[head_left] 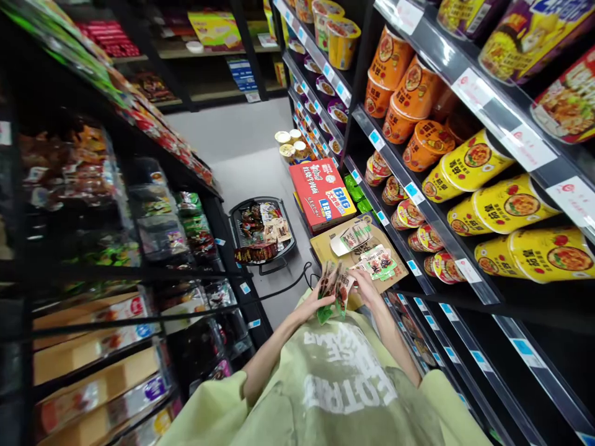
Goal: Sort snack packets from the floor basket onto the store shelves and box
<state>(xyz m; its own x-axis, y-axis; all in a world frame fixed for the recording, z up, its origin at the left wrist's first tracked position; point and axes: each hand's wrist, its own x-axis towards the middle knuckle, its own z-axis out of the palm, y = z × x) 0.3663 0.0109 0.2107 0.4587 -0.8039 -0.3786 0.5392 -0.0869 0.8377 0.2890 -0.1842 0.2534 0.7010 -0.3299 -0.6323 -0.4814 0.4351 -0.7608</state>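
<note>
My left hand (315, 305) is closed around several small snack packets (328, 282), brown and green, held upright in front of my shirt. A similar snack packet (344, 286) is pinched by my right hand (365, 286), close beside the others. Just beyond my hands lies a brown cardboard box (394, 253). On top of it rest more loose snack packets (379, 261) with white and green printing, and a pale label or flap (352, 239). The lettering on the packets is too small to read.
A black basket (289, 246) with assorted packets stands on the floor ahead. A red carton (320, 189) sits beyond the cardboard box. Shelves of yellow noodle cups (504, 204) line the right; hanging snack bags (69, 167) fill the left. A dark cord (279, 291) crosses the aisle.
</note>
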